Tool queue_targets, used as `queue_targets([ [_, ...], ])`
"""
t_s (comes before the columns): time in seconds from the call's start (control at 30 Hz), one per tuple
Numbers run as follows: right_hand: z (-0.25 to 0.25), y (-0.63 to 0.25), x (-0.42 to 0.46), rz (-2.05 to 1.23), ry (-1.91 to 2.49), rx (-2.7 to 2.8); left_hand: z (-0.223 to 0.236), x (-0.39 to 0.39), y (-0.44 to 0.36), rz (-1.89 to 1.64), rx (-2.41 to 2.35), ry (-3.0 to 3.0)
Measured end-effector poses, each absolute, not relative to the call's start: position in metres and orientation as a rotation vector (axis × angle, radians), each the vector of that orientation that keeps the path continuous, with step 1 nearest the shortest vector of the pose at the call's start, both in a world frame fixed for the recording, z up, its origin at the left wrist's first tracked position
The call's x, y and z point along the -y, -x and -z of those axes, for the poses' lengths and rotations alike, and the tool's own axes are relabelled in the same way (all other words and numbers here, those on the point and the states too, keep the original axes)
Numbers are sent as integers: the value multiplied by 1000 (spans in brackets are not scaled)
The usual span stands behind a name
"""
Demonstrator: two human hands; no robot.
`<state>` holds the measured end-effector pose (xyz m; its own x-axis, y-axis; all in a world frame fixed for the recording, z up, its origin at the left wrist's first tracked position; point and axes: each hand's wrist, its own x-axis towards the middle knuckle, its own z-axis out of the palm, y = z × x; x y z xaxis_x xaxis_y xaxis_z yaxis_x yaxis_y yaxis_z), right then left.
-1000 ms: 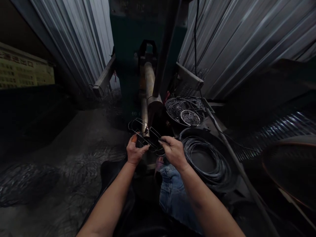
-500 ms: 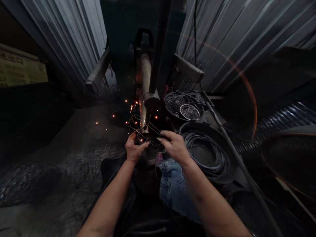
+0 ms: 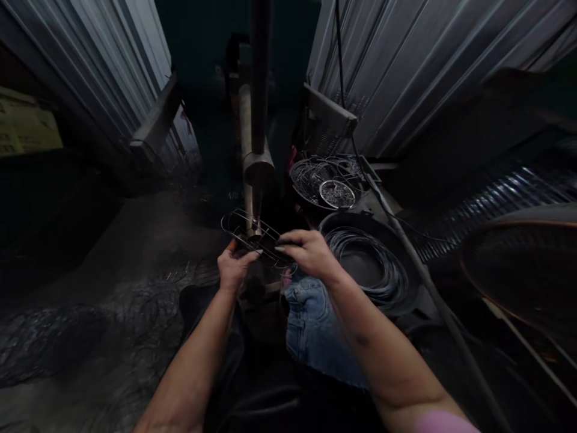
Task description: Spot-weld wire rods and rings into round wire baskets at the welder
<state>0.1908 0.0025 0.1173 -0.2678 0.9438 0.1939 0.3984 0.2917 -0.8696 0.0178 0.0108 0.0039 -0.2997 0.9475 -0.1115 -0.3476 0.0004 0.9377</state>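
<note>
A small wire frame point(image 3: 232, 224) with rounded ends lies between my hands, at the electrode tips of a spot welder point(image 3: 258, 161). My left hand point(image 3: 232, 269) grips its near left side, thumb on top. Closed in a pinch at the frame's right side is my right hand point(image 3: 307, 252); a thin dark piece shows at its fingertips, too small to make out. The welder's lower arm point(image 3: 253, 228) ends inside the frame's outline, and I cannot tell whether the tips touch the wire.
To the right, a black basin holds coiled wire point(image 3: 376, 264); behind it stands a tray of loose wire rings point(image 3: 311, 177) with a small round dish point(image 3: 337, 194). A long rod point(image 3: 424, 270) slants past them. Wire frames point(image 3: 49, 340) pile on the left floor. Blue denim point(image 3: 311, 319) covers my lap.
Orange sparks flew around the welder tips before; now they are gone. The view has shifted, so the scene sits slightly further left. Both hands keep hold at the wire frame.
</note>
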Motion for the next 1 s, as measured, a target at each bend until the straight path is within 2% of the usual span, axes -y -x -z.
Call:
queue_targets([
  [0.23,-128,-184,-19,-1049,1216,1829,-7,-15,-14,-1527,-1133,-695],
  [1.0,-130,-173,-31,-911,1286,1828,-7,-23,-15,-1545,-1090,-625],
])
